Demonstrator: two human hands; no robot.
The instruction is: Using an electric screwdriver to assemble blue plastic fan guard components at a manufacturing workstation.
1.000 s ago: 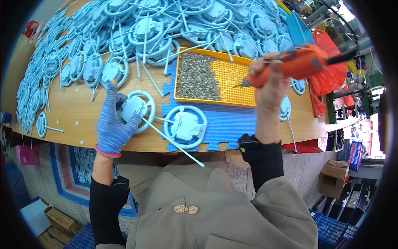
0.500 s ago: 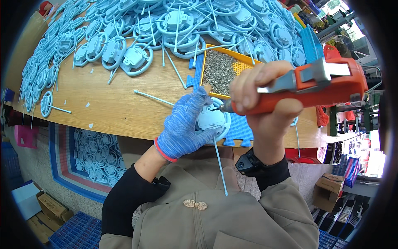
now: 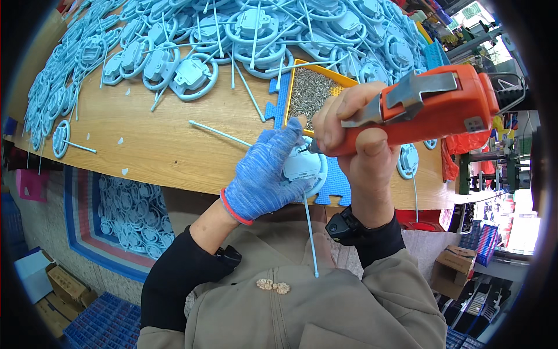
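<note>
My left hand (image 3: 264, 174), in a blue knitted glove with a red cuff, grips a light-blue round plastic part (image 3: 303, 170) with a ring-shaped rim and thin stalks. The part's raised housing faces up. Bare-skinned, my right hand (image 3: 363, 136) is wrapped round a red electric screwdriver (image 3: 430, 110) with a metal clip. Its tip points left and down at the housing, beside my gloved fingers; whether a screw sits under the tip is too small to tell. Just beyond both hands stands a yellow tray (image 3: 336, 91) holding many small metal screws (image 3: 307, 93).
Blue foam mats (image 3: 336, 185) lie under the part and tray on the wooden table (image 3: 157, 145). A large heap of similar light-blue parts (image 3: 253, 26) covers the far side. Another part (image 3: 408, 160) lies at right. Below left, a striped bag (image 3: 81, 215) holds more parts.
The screwdriver and my right hand have shifted left and slightly down, with the tip still at the part. My left hand keeps its hold. The view has moved slightly, showing more of the part at right.
</note>
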